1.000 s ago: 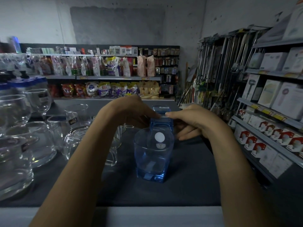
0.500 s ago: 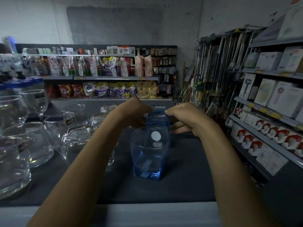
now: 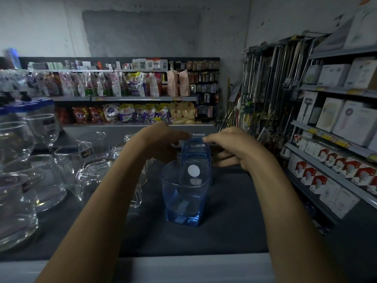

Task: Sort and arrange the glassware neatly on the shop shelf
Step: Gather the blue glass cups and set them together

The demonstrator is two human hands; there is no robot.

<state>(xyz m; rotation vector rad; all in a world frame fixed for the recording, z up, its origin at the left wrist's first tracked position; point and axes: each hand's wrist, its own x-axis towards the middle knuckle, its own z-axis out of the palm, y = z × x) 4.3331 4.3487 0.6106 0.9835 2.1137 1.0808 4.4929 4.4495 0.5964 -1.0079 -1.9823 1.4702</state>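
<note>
Two blue tumblers stand in a line on the dark shelf top. The near blue glass is upright with a round white sticker and nothing touching it. Right behind it stands the far blue glass, and both my hands are on its upper part. My left hand curls round its left side, fingertips at the rim. My right hand grips the right side, index finger on the rim. Clear glassware is crowded to the left.
Clear jugs, mugs and stemmed glasses fill the left of the shelf top. A rack of boxed goods runs along the right. Shelves of packets and hanging tools stand behind. A pale front ledge borders the shelf.
Both hands stay on the far blue glass in much the same place. The view has shifted only slightly.
</note>
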